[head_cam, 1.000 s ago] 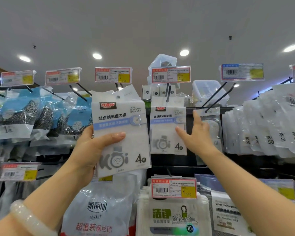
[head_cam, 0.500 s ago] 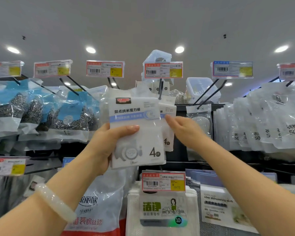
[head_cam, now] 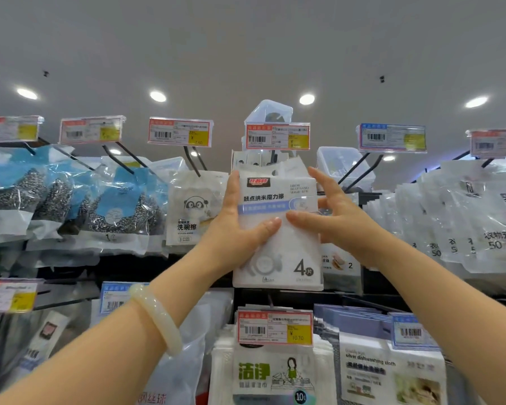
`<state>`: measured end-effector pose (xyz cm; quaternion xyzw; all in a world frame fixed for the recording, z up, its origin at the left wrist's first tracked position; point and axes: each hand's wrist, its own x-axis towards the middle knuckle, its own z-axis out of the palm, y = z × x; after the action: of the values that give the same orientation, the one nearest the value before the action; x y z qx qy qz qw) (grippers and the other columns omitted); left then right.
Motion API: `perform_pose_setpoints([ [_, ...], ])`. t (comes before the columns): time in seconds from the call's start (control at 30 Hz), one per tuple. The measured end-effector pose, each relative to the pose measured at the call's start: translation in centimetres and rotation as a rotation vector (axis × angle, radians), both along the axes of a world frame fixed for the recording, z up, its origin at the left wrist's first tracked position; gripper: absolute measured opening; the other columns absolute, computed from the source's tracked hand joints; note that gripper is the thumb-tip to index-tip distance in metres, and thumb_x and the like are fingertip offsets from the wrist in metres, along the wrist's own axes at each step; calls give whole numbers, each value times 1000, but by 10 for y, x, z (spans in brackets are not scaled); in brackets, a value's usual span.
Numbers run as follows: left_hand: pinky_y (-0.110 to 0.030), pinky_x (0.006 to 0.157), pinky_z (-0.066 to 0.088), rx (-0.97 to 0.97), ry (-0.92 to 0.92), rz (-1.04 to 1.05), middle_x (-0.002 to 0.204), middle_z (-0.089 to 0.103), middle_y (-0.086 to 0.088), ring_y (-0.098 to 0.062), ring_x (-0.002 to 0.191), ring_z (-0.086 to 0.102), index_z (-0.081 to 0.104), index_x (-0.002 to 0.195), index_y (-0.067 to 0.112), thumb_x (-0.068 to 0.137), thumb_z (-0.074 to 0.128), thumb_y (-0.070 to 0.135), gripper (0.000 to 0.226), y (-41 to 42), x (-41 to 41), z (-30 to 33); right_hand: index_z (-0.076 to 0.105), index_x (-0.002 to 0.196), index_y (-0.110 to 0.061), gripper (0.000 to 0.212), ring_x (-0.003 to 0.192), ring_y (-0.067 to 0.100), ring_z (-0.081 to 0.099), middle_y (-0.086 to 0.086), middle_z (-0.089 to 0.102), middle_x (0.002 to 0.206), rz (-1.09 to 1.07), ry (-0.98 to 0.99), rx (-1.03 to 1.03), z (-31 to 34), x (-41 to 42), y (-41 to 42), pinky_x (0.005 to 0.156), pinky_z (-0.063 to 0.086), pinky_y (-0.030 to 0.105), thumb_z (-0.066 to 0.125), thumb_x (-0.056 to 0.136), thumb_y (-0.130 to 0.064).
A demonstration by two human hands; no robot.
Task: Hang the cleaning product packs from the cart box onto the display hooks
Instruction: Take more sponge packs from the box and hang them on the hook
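Both hands were raised to the top row of a shop display of hanging packs. Between them was a flat white plastic pack of sponge wipes [head_cam: 278, 229], printed with a red brand label, black Chinese lettering, a pale blue band and a large "4" near its lower right corner. It stood upright in front of the central hook, its top edge just under a red-bordered price tag with a yellow patch [head_cam: 277, 136]; whether its hanging hole was on the hook could not be told.

The left hand [head_cam: 240, 229] had the pack in its grip: the thumb lay across the front, below the blue band, and the fingers ran up along the left edge, partly behind it. A pale, milky bangle [head_cam: 158, 317] sat on that wrist. The right hand [head_cam: 333, 217] was spread, fingers fairly straight; its thumb pointed left across the pack's front, tip close to the left thumb, and its fingers reached up beside the right edge. How firmly it held could not be told.

Just left of the pack hung a white dish-sponge pack with a panda face [head_cam: 193, 211], and further left, blue-and-clear bags of steel wool scourers [head_cam: 114, 206]. Toward the display's right edge hung a thick row of translucent white bags [head_cam: 465, 223]. On the row below, a white cloth pack with green lettering [head_cam: 272, 375] hung under another red-bordered tag.
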<state>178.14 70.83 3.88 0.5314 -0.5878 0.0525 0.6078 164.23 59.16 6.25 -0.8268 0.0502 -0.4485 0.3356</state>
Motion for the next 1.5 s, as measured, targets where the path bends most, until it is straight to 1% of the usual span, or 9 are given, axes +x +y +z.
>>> perform_pose_setpoints([
  [0.13,-36,98,49,95,-159,91,119,47,13,-12,109,59,-6,146,46,81,72,25,104,8,5,16,19,142,-47,89,94,15,62,-2,52,106,-32,71,-44,13,0,2,68,59,31,74,77,-21],
  [0.37,-11,61,54,178,-152,66,100,53,17,1,86,61,-4,148,43,70,81,12,119,5,14,45,16,143,-47,95,87,11,64,-1,58,100,-49,102,-55,26,2,0,59,59,26,75,76,-14],
  [0.63,-8,60,52,176,-183,81,99,52,19,2,86,58,-5,148,43,72,80,16,117,-6,15,58,20,140,-49,90,90,12,65,2,62,105,-44,39,-32,29,4,-13,57,59,24,75,77,-16],
  [0.7,-18,76,55,137,-219,108,103,51,19,-1,93,60,-5,146,47,74,79,25,113,-11,16,52,21,140,-48,87,89,12,65,0,63,103,-34,30,-27,29,3,-15,59,59,26,73,78,-16],
  [0.77,-38,94,53,117,-248,116,105,50,23,-9,102,61,-5,144,53,76,76,33,108,-16,18,45,21,140,-48,85,88,11,65,0,63,102,-26,26,-17,28,1,-17,60,59,27,72,79,-17],
  [0.87,-44,98,50,110,-265,118,108,48,23,-13,107,60,-5,144,54,77,74,38,104,-19,23,38,21,141,-46,85,84,11,64,-2,59,98,-43,37,-27,26,0,-18,55,58,22,72,80,-18],
  [1.0,-34,94,52,105,-213,47,113,46,17,-4,101,58,-4,145,50,78,74,28,105,-20,27,41,20,141,-46,85,85,10,64,-1,60,100,-63,53,-52,29,4,-20,56,58,23,72,79,-21],
  [1.3,-11,61,54,106,-187,12,103,53,16,0,88,59,7,147,44,80,73,20,96,-23,32,61,27,133,-48,73,70,6,66,-4,60,90,-26,4,-20,41,11,-23,47,55,20,70,81,-20],
  [1.5,-21,71,53,204,-91,-9,108,55,12,-3,91,60,-3,149,43,79,74,18,107,-29,39,65,27,138,-44,76,89,17,68,5,65,109,-16,56,42,38,22,-31,55,59,30,72,80,-21],
])
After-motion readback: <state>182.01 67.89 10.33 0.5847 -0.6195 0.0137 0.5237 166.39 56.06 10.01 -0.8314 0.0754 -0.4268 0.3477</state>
